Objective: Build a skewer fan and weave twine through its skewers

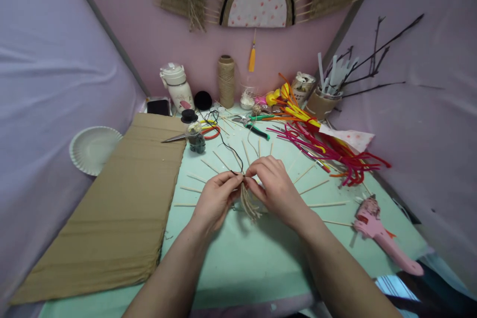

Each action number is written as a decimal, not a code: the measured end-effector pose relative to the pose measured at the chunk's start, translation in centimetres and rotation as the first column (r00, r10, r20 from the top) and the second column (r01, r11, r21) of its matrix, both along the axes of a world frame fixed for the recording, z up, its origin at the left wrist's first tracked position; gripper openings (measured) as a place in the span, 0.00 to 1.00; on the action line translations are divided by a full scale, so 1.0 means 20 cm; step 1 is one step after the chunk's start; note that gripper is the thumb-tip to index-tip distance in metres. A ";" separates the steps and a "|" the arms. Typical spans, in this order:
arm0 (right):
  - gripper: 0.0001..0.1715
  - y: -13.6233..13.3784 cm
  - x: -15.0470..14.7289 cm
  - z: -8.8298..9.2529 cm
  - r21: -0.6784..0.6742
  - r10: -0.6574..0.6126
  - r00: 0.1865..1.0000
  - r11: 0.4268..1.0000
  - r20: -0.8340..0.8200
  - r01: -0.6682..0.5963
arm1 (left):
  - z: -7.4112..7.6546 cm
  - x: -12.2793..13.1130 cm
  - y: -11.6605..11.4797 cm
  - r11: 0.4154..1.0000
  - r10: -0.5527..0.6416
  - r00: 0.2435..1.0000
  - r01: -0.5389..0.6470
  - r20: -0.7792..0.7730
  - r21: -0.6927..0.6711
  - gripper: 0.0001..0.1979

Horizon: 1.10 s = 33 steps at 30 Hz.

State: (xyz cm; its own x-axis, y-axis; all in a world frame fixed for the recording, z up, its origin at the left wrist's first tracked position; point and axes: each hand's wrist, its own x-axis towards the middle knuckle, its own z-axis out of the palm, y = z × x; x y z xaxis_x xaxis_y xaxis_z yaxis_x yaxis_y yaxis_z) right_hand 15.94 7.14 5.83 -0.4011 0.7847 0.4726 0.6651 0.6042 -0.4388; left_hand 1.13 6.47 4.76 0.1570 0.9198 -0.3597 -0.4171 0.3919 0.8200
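Pinching the twine tassel [248, 203] at its neck with the left hand [215, 198], with its long axis running from the grip back to the near side. Have the right hand [278, 185] just as close, but tbh can't tell if gripping the black cord [237, 153] trailing away beyond.

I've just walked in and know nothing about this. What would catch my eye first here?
Probably the centre, where the left hand pinches the top of a beige tassel, the right hand close beside it. Then, perhaps, the bright tangle of fuzzy stems at the table's right and the pink glue gun nearer the front. Above, a half-round dotted panel stands out on the back wall.
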 end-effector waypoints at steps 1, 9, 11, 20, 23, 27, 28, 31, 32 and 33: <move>0.05 0.00 -0.01 0.00 0.005 0.003 1.000 1.000 -0.002 -0.003 | 0.00 0.00 0.00 1.000 0.008 1.000 -0.008 -0.007 0.008 0.12; 0.05 0.00 -0.01 -0.03 -0.042 0.053 0.994 0.997 -0.098 -0.057 | 0.01 0.00 0.00 0.997 0.060 0.997 -0.057 -0.053 0.058 0.11; 0.03 0.00 0.00 -0.03 -0.106 0.059 0.970 0.991 -0.236 -0.086 | 0.01 0.00 0.01 0.996 0.050 0.997 -0.045 -0.051 0.079 0.10; 0.04 0.02 0.02 -0.02 -0.305 -0.018 0.909 0.945 -0.416 -0.121 | -0.03 0.00 -0.02 0.949 0.015 0.965 0.069 -0.261 0.309 0.07; 0.03 0.01 0.01 -0.03 -0.312 -0.063 0.907 0.947 -0.417 -0.078 | -0.03 0.00 -0.02 0.940 0.022 0.953 0.083 -0.303 0.331 0.07; 0.06 0.00 -0.02 -0.05 -0.328 -0.085 0.908 0.943 -0.411 -0.060 | -0.04 0.01 -0.03 0.940 0.031 0.944 0.085 -0.329 0.331 0.09; 0.07 0.00 -0.02 -0.05 -0.322 -0.073 0.909 0.944 -0.410 -0.069 | -0.04 0.01 -0.03 0.940 0.039 0.941 0.079 -0.335 0.333 0.09; 0.06 0.00 -0.02 -0.05 -0.295 -0.020 0.907 0.948 -0.421 -0.117 | -0.05 0.02 -0.03 0.934 0.086 0.932 0.047 -0.351 0.355 0.09; 0.06 0.00 -0.02 -0.04 -0.298 -0.005 0.904 0.945 -0.428 -0.136 | -0.06 0.02 -0.03 0.932 0.098 0.932 0.038 -0.349 0.362 0.09; 0.06 0.00 -0.01 -0.04 -0.309 0.001 0.898 0.939 -0.441 -0.152 | -0.06 0.02 -0.03 0.931 0.099 0.937 0.032 -0.336 0.364 0.09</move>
